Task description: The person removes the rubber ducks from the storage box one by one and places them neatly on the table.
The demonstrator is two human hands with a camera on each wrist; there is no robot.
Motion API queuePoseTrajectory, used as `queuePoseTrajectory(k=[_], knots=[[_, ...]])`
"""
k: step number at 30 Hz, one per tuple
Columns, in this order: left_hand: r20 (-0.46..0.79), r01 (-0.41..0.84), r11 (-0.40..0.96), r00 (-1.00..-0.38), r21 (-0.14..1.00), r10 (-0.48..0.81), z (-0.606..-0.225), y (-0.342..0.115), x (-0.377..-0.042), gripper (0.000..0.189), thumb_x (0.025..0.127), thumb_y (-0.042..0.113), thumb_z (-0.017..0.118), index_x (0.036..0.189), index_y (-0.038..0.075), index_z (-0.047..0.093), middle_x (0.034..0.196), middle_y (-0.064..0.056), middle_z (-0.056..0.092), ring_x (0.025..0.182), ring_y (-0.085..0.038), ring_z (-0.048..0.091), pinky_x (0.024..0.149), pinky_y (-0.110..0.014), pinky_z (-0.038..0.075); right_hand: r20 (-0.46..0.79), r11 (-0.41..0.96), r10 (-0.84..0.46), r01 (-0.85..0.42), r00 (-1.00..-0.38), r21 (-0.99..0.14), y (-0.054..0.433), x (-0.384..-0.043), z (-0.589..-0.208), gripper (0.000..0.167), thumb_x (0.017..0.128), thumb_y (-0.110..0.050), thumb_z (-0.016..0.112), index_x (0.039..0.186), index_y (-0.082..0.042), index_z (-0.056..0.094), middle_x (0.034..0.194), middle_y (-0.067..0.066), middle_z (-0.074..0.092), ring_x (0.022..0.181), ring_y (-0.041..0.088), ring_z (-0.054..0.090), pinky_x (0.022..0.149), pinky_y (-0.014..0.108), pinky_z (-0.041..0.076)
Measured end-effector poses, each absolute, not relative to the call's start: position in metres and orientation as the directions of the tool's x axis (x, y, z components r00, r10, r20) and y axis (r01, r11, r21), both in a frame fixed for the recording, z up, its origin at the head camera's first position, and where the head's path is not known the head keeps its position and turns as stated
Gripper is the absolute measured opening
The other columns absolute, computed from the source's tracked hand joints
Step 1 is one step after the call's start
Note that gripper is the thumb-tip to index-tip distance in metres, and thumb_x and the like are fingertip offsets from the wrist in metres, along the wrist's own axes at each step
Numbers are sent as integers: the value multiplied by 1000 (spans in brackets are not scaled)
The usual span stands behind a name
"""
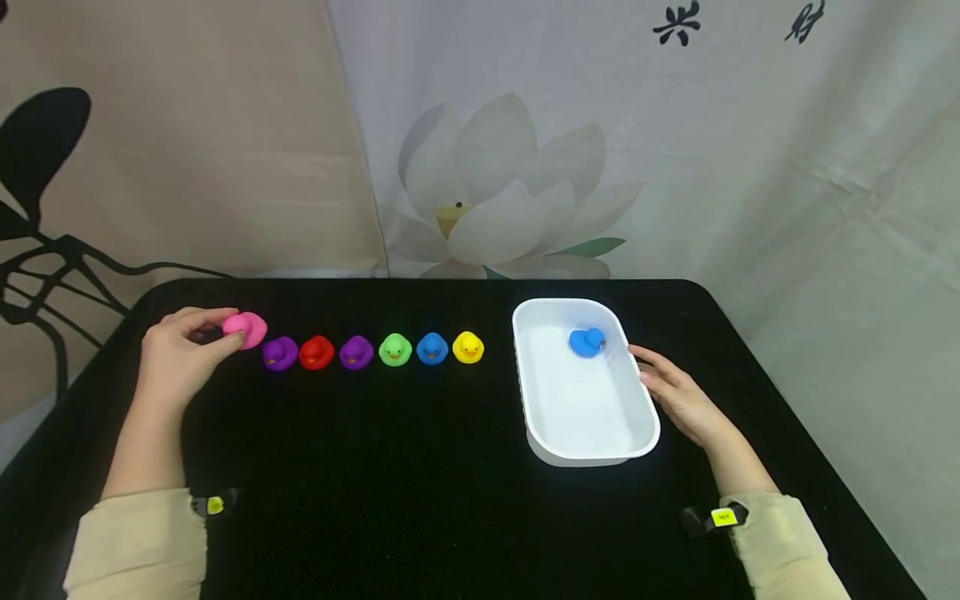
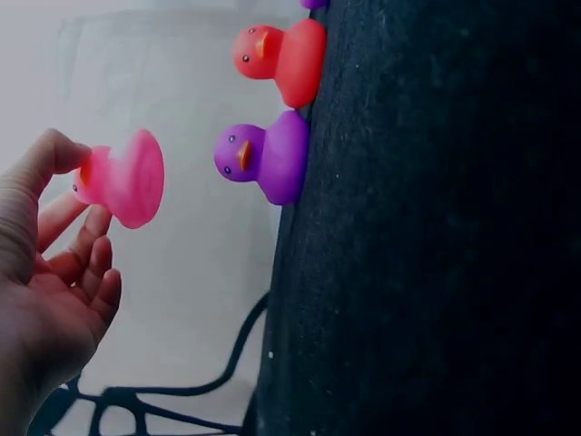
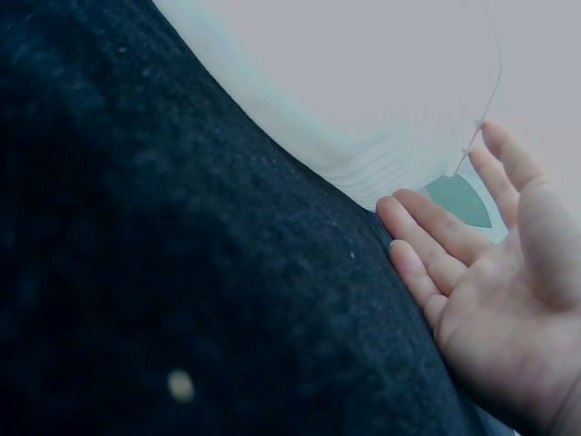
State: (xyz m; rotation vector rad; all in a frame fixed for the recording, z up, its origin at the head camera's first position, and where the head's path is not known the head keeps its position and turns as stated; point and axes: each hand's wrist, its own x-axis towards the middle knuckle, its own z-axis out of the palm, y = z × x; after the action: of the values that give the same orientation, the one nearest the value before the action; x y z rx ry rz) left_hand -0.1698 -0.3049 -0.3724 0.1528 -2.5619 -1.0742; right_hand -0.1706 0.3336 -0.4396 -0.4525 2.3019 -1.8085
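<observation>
Between thumb and fingers, my left hand pinches a pink rubber duck. The left wrist view shows this duck held clear of the black cloth. Just right of it begins a row of rubber ducks: purple, red, purple, green, blue and yellow. My right hand touches the right side of a white plastic tray with its fingers extended. A blue rubber duck lies inside the tray, toward its far end.
A black cloth covers the table. Behind it hangs a pale curtain printed with a lotus and dark characters. A black patterned shape shows at the far left.
</observation>
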Motion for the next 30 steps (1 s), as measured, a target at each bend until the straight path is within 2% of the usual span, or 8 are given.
queuePoseTrajectory(k=[10,23,30], knots=[[266,16,696,-930,718,-252,-385,-323,-168,43,91,30,65,122,0,63,116,-12,54,103,-21,41,78,-27,33,46,213,-344,-125,-938,-969,333,-170,-438,48,102,-18,45,147,-8,32,137,8,49,115,14,55,93,24,42],[137,-67,663,-958,746,-250,-410,-343,-170,51,94,35,59,131,0,55,124,-16,49,96,-21,42,68,-29,39,47,217,-344,-129,-938,-968,332,-170,-438,48,103,-18,44,148,-7,31,138,10,48,115,13,55,93,24,42],[113,-68,652,-966,755,-231,-418,-345,-174,52,96,37,55,132,-1,53,126,-19,47,97,-24,42,69,-32,39,48,210,-344,-127,-938,-969,333,-171,-439,48,103,-17,44,147,-7,32,135,3,51,114,11,55,92,23,43]])
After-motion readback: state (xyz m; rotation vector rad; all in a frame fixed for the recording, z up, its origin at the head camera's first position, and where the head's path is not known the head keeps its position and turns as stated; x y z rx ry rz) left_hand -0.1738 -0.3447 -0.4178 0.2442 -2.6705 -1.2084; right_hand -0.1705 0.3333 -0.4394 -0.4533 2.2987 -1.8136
